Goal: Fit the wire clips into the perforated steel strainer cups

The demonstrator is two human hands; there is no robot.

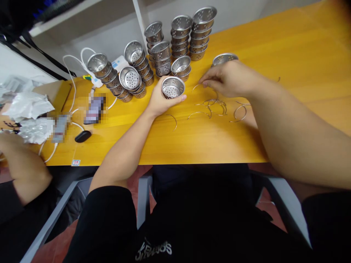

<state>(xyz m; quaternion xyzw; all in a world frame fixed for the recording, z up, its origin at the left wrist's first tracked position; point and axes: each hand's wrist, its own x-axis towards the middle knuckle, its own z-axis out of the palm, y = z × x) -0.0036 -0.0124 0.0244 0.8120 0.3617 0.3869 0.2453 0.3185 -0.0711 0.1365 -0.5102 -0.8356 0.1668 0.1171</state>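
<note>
My left hand [159,98] is wrapped round a perforated metal cup [173,87], its mouth tilted toward me. To the right of it, my right hand [226,78] pinches a thin curved wire [195,87], apart from the cup. Below that hand lie several loose bent wires [216,107] on the table, and one single wire arc [174,122] rests nearer my left forearm. Another perforated cup [225,57] stands just behind my right hand, which partly hides it. Right behind the held cup is a short stack of cups [181,66].
Tall stacks of perforated cups [203,34] line the back of the yellow table [208,146]. Farther left are a blurred phone [94,109], a black oval case [82,136], white cables and plastic bags [33,109]. A co-worker's arm [24,168] rests at the far left.
</note>
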